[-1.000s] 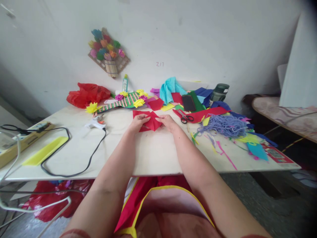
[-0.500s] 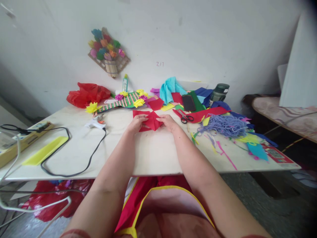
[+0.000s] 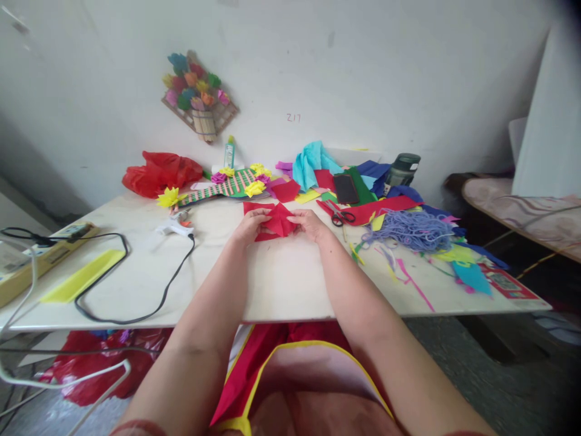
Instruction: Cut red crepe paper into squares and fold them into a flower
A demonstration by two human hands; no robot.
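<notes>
A folded piece of red paper point(image 3: 279, 220) with creases is held between my two hands, just over the table. My left hand point(image 3: 251, 226) pinches its left side, and my right hand point(image 3: 307, 224) pinches its right side. Under and behind the left fingers lies another flat red sheet point(image 3: 252, 208), partly covered by the hand and the folded piece. Some fingertips are hidden behind the paper. To the right of my right hand are black-handled scissors point(image 3: 340, 215).
A white glue gun point(image 3: 176, 225) with a black cord lies left. Yellow paper point(image 3: 84, 277) and a power strip point(image 3: 45, 260) are beyond it. At right are a heap of blue-purple yarn point(image 3: 411, 230), a phone point(image 3: 345, 189) and a dark bottle point(image 3: 403, 169). A flower-decorated craft point(image 3: 222, 186) lies behind.
Both hands stay in the same place on the red paper. The folded piece's lower point has drawn up slightly.
</notes>
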